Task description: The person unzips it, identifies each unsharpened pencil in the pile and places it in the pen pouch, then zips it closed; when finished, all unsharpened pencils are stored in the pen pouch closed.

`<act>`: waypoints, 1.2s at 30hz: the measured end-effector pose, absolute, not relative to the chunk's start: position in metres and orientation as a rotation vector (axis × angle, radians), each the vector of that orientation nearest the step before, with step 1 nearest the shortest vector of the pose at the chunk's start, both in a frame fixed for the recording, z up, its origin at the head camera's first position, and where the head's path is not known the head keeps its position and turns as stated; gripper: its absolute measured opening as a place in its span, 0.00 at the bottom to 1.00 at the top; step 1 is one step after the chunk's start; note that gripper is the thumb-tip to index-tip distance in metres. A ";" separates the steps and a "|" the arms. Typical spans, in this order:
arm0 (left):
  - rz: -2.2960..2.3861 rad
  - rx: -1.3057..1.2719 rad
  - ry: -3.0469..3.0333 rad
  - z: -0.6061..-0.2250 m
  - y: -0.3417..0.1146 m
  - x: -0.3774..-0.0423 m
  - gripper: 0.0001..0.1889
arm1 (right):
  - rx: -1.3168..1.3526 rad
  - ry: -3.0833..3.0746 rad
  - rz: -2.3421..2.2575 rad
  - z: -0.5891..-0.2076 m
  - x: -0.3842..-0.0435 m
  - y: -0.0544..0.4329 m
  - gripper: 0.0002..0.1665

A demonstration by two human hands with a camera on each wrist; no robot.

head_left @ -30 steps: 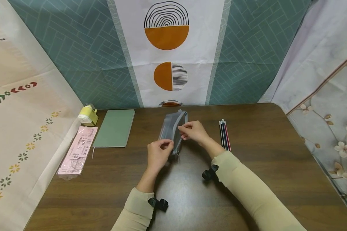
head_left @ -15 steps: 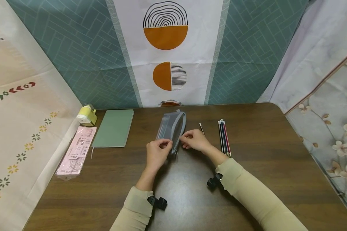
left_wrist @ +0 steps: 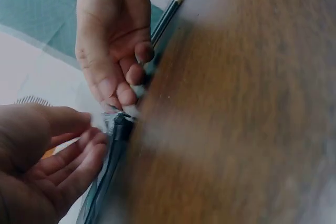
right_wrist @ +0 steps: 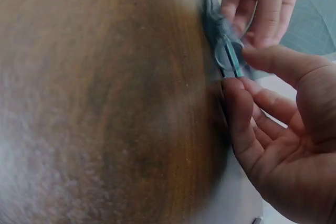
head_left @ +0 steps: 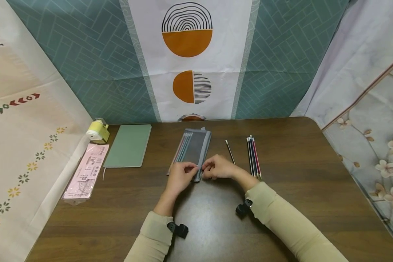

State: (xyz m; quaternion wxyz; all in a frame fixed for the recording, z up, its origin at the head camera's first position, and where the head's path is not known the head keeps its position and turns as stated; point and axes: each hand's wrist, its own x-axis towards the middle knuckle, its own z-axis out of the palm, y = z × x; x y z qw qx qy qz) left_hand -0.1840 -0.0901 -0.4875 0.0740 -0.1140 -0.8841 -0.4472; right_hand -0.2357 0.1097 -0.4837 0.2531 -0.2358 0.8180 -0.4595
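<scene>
A grey see-through zip pencil case [head_left: 198,145] lies flat on the table, several pencils showing inside its left part. The left hand [head_left: 181,176] pinches its near end beside the zipper. Close by, the right hand [head_left: 217,167] has thumb and fingertips together at the zipper's near end. In the right wrist view, a zipper pull [right_wrist: 231,59] with a ring sits between the right thumb and fingertips. Both hands meet at the case's corner [left_wrist: 122,121] in the left wrist view. One dark pencil [head_left: 230,151] lies just right of the case.
A row of several pencils [head_left: 253,156] lies farther right. On the left are a green notebook [head_left: 128,146], a pink packet [head_left: 86,171] and a yellow pencil sharpener [head_left: 99,131]. The wooden table [head_left: 301,189] meets hanging cloth at the back.
The case's mouth, held apart before, has closed and the case has flattened onto the table. Both hands have come nearer, the right one sliding down from the opening to the zipper's near end.
</scene>
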 end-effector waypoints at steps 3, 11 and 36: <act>-1.373 -0.385 -2.716 -0.488 -0.094 -0.183 0.04 | -0.744 2.245 -1.175 -0.482 -0.235 0.108 0.16; -1.524 -0.442 -2.774 -0.488 -0.100 -0.182 0.12 | -0.956 2.357 -1.094 -0.483 -0.232 0.106 0.06; -0.982 -0.814 -2.992 -0.495 -0.109 -0.180 0.24 | -0.889 2.365 -1.119 -0.487 -0.231 0.102 0.06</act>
